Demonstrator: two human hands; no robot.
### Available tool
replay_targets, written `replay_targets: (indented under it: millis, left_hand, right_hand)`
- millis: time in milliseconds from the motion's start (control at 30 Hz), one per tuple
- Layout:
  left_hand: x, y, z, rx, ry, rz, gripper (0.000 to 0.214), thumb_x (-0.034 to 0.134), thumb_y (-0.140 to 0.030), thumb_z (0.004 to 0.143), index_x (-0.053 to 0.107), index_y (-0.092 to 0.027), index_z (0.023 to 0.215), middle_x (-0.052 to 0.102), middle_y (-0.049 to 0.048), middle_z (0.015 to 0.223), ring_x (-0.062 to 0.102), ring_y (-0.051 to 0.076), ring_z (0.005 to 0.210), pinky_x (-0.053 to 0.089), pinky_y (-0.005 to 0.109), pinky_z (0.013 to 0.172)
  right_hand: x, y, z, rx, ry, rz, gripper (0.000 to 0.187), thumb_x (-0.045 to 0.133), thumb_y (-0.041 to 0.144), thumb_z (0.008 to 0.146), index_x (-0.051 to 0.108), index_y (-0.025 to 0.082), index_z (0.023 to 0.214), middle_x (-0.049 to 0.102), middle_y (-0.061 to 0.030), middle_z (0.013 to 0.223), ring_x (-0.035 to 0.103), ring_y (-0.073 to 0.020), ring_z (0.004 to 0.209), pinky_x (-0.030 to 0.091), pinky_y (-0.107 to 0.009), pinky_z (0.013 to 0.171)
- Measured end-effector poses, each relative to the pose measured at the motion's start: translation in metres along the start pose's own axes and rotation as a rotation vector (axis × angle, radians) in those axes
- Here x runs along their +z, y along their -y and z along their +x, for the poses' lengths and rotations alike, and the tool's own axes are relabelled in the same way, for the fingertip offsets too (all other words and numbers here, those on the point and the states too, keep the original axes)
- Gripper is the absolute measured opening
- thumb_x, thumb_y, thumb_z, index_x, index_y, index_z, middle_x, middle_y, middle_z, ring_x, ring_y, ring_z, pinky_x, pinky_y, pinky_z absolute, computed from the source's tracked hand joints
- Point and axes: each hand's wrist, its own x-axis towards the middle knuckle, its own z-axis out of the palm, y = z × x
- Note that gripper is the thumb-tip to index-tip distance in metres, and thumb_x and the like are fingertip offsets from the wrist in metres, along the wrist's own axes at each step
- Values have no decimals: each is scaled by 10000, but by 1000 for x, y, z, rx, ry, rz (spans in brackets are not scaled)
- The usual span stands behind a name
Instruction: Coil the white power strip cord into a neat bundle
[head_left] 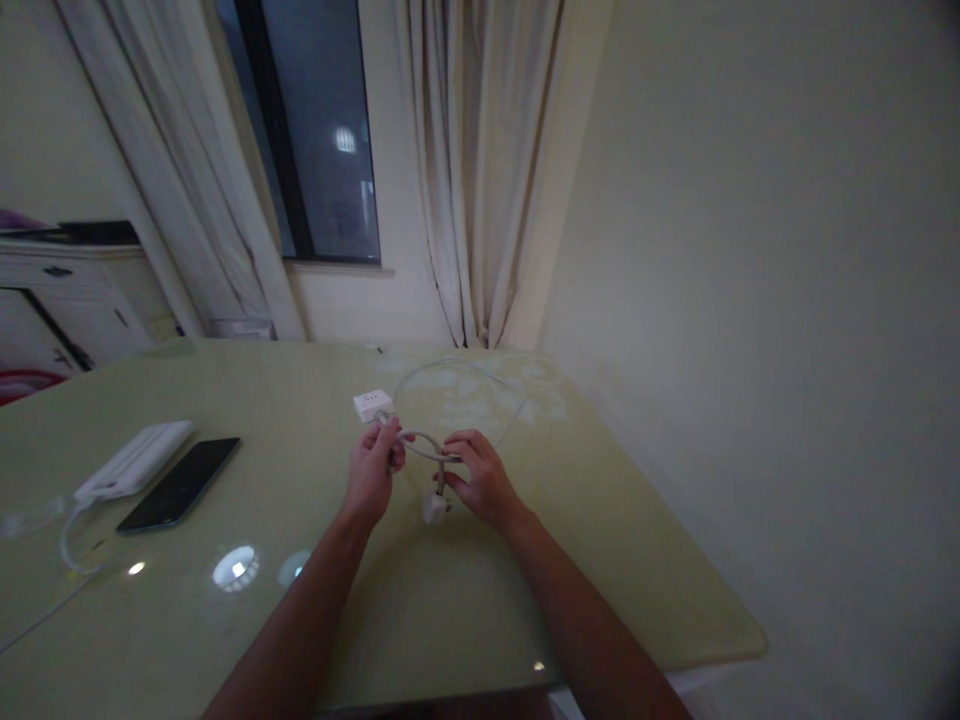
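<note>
My left hand (pixel 370 468) is closed around a pale, thick power cord (pixel 422 436), just in front of a white socket block (pixel 373 404). The cord curves in a loop between my two hands. At the loop's other side, my right hand (pixel 478 474) pinches the cord with thumb and fingers. A white plug (pixel 434 507) hangs from the cord below my right fingertips, its pins turned to the right. Behind my hands, a thinner white cable (pixel 450 361) arcs across the table. How its ends join the rest is hidden or too faint to tell.
On the left of the glossy green table (pixel 600 560) lie a white power bank (pixel 139 460) with a cable (pixel 69 545) and a black phone (pixel 180 484). A wall (pixel 750 300) runs along the right. Curtains (pixel 480 180) and a window (pixel 322 130) stand behind.
</note>
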Motion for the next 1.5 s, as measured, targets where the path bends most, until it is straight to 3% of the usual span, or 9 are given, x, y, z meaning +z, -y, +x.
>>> replay_targets:
  millis: [100,333,500,633,767,933,1033,1133,1500]
  left_hand:
    - [4,3,-2,-58,6,0,465,774,-589,723,595,-160,741,649,-14,627,442,57,464,316,190,442]
    - [10,21,-5,-183,125,30,514,659,-668,757,660,-154,739,619,3,544,550,122,489,391,237,486]
    - [10,29,-4,-153,160,23,631,602,-708,837,723,-149,1103,779,116,1053,728,203,862,521,289,740]
    - [9,35,-6,-40,214,125,679,507,-683,938,585,-208,1416,635,125,1428,651,255,1232,443,406,1087]
    - [11,36,-11,-14,254,239,695,427,-668,982,431,-266,1549,559,119,1517,652,258,1241,394,468,1144]
    - [14,27,-13,73,236,322,640,429,-658,979,554,-227,1435,659,147,1383,710,244,1061,503,416,967]
    - [9,21,-10,155,174,415,536,495,-635,960,711,-173,1126,750,87,927,643,172,711,483,296,678]
    - [3,17,-6,237,72,463,475,545,-608,945,719,-173,869,560,-6,619,498,135,580,383,249,566]
    - [-11,0,10,245,-199,-40,392,687,-550,880,668,-182,1016,311,-102,560,243,55,449,205,163,412]
  right_hand:
    - [0,1,-4,-101,-34,-104,452,754,299,894,646,252,1330,654,-132,1240,610,-261,1148,525,-413,986]
    - [3,9,-7,-200,-243,-328,425,662,284,973,638,346,1393,683,-94,1283,650,-221,1080,531,-390,937]
    - [4,11,-3,-211,-260,-304,467,587,317,1024,546,298,1489,712,-90,1278,657,-219,1157,494,-387,974]
    - [10,9,-3,-57,-338,-184,470,379,455,1088,570,256,1468,700,-102,1312,644,-227,1214,465,-409,1039]
    - [18,4,-4,206,-415,27,511,336,515,1085,622,234,1403,667,-103,1370,603,-238,1282,431,-447,1109]
    - [23,0,-3,330,-406,219,483,397,501,1071,591,243,1430,622,-100,1426,575,-230,1307,424,-449,1133]
    - [22,0,1,408,-382,265,489,523,497,1022,594,230,1425,654,-115,1375,645,-231,1185,509,-400,1025]
    - [16,-1,5,414,-331,304,394,616,443,973,691,206,1279,734,-103,1209,693,-222,1051,543,-343,926]
    - [0,-1,8,392,-203,243,344,583,441,968,776,172,1060,704,-27,762,622,-149,686,468,-243,687]
